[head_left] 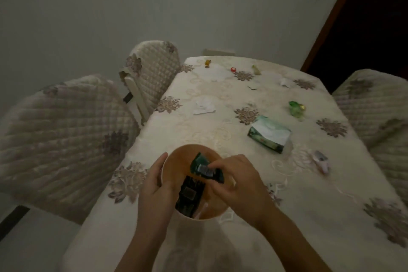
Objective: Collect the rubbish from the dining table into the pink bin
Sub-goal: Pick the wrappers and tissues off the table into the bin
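The pink bin (181, 154) is held over the near part of the dining table (220, 99), its round opening facing me. My left hand (154, 185) grips the bin's left rim. My right hand (234, 176) pinches a dark green wrapper (205, 168) over the opening. A dark packet (189, 196) lies inside the bin. On the cloth lie a crumpled white paper (204, 107), a green wrapper (297, 108), a pale wrapper (321, 160), a white scrap (284, 81) and small bits, red (233, 70), yellow (207, 63) and green (256, 69), at the far end.
A green and white tissue pack (270, 133) lies right of centre on the table. Quilted covered chairs stand at the left (61, 139), far left (154, 68) and right (375, 104). A wall is behind the table, a dark doorway (364, 17) at the upper right.
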Available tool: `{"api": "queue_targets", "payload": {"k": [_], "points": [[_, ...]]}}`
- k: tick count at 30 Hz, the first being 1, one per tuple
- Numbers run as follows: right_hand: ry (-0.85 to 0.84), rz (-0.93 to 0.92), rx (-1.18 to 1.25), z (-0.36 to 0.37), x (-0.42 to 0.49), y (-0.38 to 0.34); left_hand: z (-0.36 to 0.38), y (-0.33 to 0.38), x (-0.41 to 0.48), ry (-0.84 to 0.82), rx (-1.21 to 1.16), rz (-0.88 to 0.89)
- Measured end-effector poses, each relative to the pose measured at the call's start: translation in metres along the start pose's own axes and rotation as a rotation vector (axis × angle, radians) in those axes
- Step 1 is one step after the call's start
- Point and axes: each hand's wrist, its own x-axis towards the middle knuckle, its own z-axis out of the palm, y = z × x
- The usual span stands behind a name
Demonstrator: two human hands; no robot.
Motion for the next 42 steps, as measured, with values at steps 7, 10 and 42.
{"api": "queue_targets", "payload": {"k": [7, 10, 42], "points": [[-0.050, 0.035, -0.112, -0.038, -0.042, 0.035, 0.066, -0.001, -0.032, -0.166, 0.033, 0.010], [0.169, 0.175, 0.010, -0.075, -0.055, 0.064, 0.094, -0.004, -0.043, -0.171, 0.046, 0.015], [0.308, 0.407, 0.152, -0.138, -0.036, 0.303, 0.238, -0.025, -0.081, 0.273, 0.022, -0.014]]}}
